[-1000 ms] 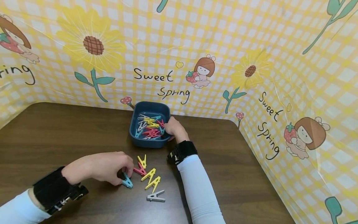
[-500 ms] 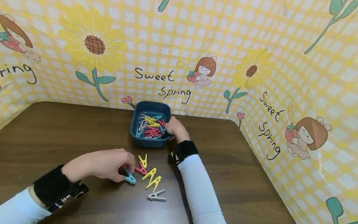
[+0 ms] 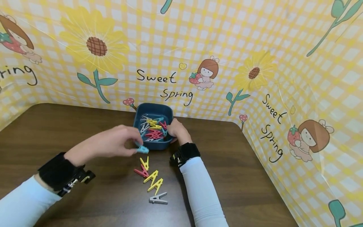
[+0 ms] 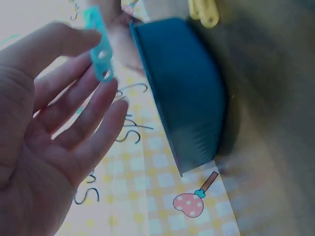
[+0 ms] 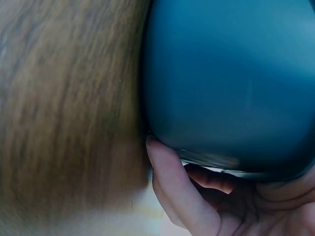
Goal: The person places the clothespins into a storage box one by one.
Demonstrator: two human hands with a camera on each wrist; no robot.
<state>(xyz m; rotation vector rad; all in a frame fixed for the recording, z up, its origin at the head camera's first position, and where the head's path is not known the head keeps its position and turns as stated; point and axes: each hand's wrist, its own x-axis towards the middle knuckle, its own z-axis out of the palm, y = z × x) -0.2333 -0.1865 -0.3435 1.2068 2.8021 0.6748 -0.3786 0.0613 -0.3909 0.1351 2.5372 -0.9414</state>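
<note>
My left hand (image 3: pixel 113 141) pinches a light blue clothespin (image 3: pixel 142 149) between thumb and fingers, at the near left corner of a dark blue bin (image 3: pixel 154 145). In the left wrist view the clothespin (image 4: pixel 101 54) sits under the thumb, and the other fingers spread loosely. My right hand (image 3: pixel 178 130) grips the bin's right side, thumb at the rim; in the right wrist view its fingers (image 5: pixel 177 189) press the outer wall. Inside the bin lie several clothespins (image 3: pixel 154 134) in red, yellow, blue and white.
On the wooden table (image 3: pixel 232 176) in front of the bin lie a red clothespin (image 3: pixel 141 171), three yellow ones, the nearest (image 3: pixel 156 186) among them, and a grey clothespin (image 3: pixel 158 198). A yellow checked cloth (image 3: pixel 158 44) rises behind and at the right of the table.
My left hand has lifted the light blue clothespin from among the loose ones and carried it forward to the bin's near left corner. The right hand has stayed on the bin.
</note>
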